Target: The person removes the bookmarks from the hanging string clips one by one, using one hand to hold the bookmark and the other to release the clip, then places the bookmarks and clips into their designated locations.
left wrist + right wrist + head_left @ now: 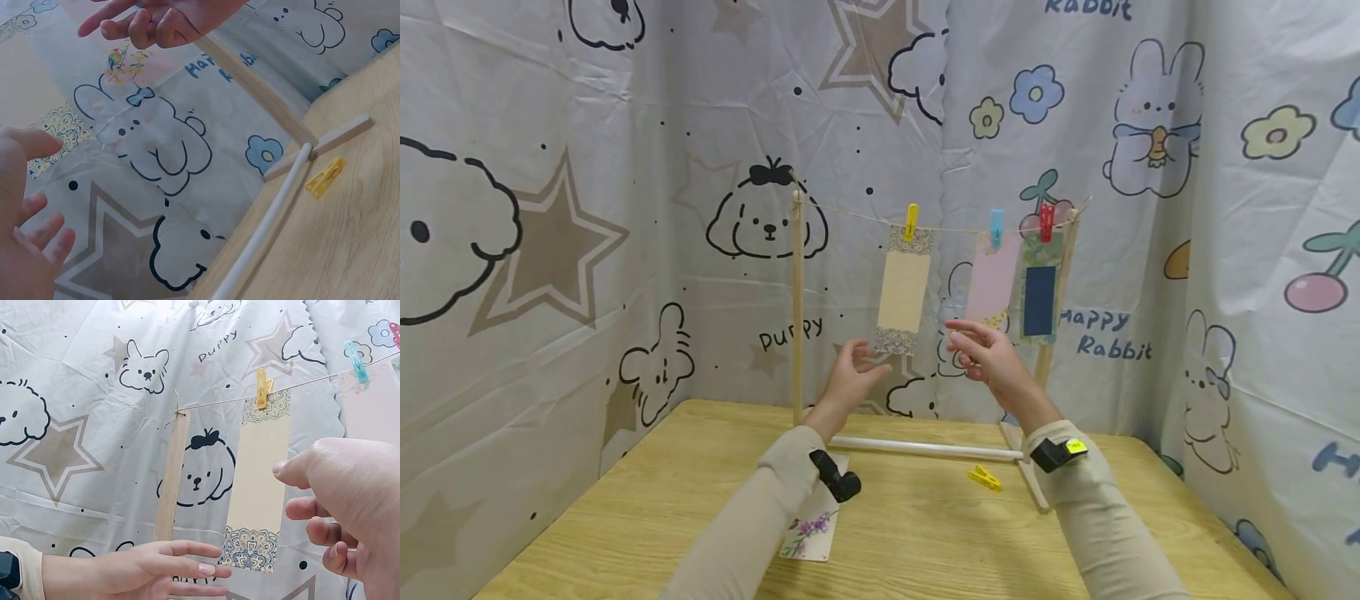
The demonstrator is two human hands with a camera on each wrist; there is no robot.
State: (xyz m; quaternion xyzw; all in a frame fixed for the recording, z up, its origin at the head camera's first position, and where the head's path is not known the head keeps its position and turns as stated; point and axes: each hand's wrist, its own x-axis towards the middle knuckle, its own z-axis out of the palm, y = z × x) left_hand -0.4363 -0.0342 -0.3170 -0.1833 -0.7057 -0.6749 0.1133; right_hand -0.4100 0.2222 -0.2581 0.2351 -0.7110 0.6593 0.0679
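A cream card with lace-patterned ends (pixel 903 292) hangs from a string, held by a yellow clothespin (pixel 911 222). My left hand (pixel 852 379) is beside its lower end, fingers relaxed and holding nothing. To the card's right, my right hand (pixel 996 360) is raised with loosely bent fingers and nothing in them; it overlaps the bottom of a pink card (pixel 992 275) in the head view. A light-blue clothespin (pixel 997 227) holds the pink card. Further right, a green card with a dark blue panel (pixel 1040 300) hangs by a red clothespin (pixel 1047 223).
The string (pixel 850 214) runs between two wooden posts (pixel 798 308), joined low down by a white rod (pixel 925 448). A loose yellow clothespin (pixel 984 477) lies on the wooden table (pixel 917 533). A card with purple flowers (pixel 811 537) lies partly under my left forearm in view.
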